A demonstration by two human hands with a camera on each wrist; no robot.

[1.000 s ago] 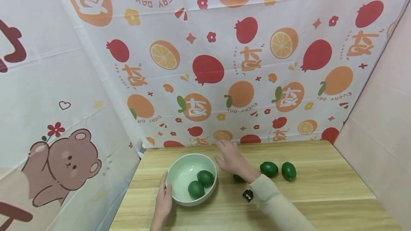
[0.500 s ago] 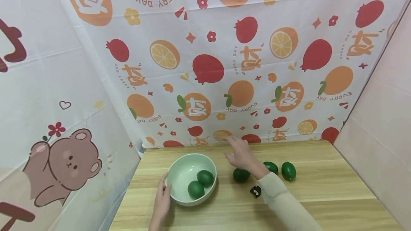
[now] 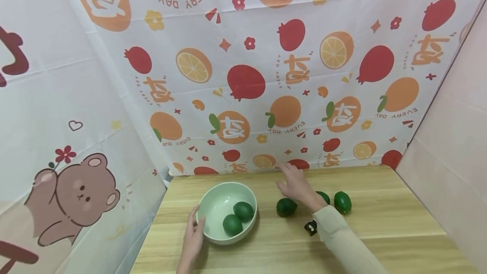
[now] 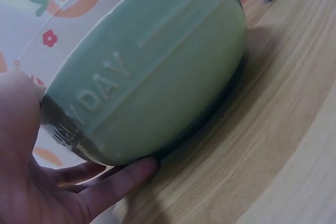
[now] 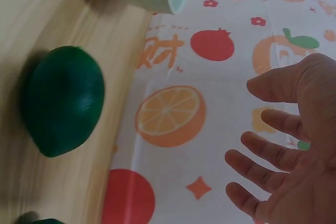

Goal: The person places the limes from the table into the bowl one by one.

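Observation:
A pale green bowl [image 3: 214,210] with two dark green limes [image 3: 243,211] inside stands on the wooden table. My left hand [image 3: 192,240] holds its left side, thumb at the rim; in the left wrist view the fingers [image 4: 118,186] reach under the bowl's wall [image 4: 173,72]. Empty, with fingers spread, my right hand [image 3: 298,186] hovers above the table to the right of the bowl. Just below that hand lies a lime [image 3: 286,207], also seen apart from the fingers in the right wrist view. Another lime [image 3: 324,197] is partly hidden behind the right wrist.
A third loose lime [image 3: 343,202] lies farther right on the table [image 3: 384,219]. Behind the table hangs a fruit-print cloth [image 3: 247,117], with a bear-print cloth [image 3: 81,189] at the left. A small black device [image 3: 310,227] is at the right wrist.
My right hand has moved rightward, away from the bowl, uncovering the nearest lime and covering part of the one beside it. The left hand and bowl have stayed in place.

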